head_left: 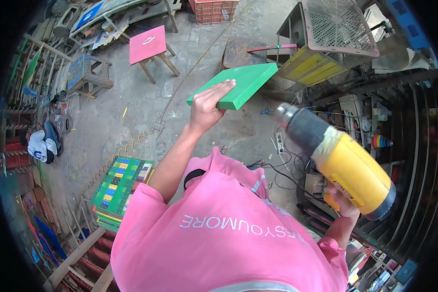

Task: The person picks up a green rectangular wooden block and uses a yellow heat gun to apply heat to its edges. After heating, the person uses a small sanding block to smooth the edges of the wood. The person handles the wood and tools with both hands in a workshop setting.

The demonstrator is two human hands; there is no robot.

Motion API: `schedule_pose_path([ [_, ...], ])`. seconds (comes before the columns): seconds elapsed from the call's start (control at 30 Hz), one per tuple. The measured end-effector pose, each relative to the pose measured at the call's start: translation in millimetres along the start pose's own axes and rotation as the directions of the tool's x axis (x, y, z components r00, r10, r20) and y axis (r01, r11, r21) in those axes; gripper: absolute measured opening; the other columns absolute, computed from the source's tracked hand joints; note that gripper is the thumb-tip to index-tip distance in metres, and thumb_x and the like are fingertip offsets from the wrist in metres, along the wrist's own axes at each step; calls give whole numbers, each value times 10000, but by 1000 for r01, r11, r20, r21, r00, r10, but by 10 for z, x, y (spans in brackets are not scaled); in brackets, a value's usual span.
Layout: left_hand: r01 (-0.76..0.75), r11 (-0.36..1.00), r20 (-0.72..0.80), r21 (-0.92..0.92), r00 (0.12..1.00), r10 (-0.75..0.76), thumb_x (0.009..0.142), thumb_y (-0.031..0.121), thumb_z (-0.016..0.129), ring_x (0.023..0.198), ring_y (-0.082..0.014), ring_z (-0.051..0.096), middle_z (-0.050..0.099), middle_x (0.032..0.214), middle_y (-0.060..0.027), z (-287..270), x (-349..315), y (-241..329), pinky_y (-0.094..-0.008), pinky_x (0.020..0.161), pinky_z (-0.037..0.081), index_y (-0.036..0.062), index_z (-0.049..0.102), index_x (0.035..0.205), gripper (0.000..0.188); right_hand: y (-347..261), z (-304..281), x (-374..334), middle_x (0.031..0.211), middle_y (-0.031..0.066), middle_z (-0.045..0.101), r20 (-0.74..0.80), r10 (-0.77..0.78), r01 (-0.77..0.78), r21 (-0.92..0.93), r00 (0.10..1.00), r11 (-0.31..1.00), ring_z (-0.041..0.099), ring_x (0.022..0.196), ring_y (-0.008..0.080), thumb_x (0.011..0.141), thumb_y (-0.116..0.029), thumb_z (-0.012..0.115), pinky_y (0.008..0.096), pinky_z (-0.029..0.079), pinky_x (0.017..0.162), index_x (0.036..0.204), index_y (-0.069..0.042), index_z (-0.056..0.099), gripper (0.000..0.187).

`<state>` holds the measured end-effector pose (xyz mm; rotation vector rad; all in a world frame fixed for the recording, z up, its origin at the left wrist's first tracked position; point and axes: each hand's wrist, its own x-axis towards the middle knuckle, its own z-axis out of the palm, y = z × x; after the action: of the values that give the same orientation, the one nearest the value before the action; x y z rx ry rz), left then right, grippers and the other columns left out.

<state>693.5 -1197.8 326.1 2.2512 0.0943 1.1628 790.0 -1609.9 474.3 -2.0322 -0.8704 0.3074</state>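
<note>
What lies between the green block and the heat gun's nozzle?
In the head view, open air separates block and nozzle, with floor and a small blue item showing beyond.

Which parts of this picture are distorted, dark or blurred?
Head view: the slatted rack at right bends with the fisheye and looks dim; head view: the corners are black; head view: the yellow heat gun looks slightly blurred at its nozzle, the green board sharper.

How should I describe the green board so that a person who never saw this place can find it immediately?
Begin with the pink shirt filling the lower middle. Follow the left forearm upward to the left hand, which holds the green board. Unlike the pink-topped stool to its upper left, this thick board is bright green and legless.
</note>
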Motion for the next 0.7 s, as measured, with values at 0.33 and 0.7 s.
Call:
schedule_pose_path([
  [0.33,164,986,47,29,985,-165,633,-70,774,1040,-323,703,710,1136,-178,-19,-229,-37,-406,903,583,19,680,1182,564,-46,-65,-80,1028,122,698,-17,103,-88,391,995,916,677,880,223,780,14,788,349,540,816,1260,14,582,523],
  [0.7,256,948,27,190,964,-266,681,26,788,959,-328,716,717,1090,-177,55,-140,16,-404,799,595,24,687,1132,462,215,-206,-456,1387,107,593,43,34,-18,-321,999,947,533,1312,291,784,-280,848,447,344,1136,1432,-112,514,747],
])
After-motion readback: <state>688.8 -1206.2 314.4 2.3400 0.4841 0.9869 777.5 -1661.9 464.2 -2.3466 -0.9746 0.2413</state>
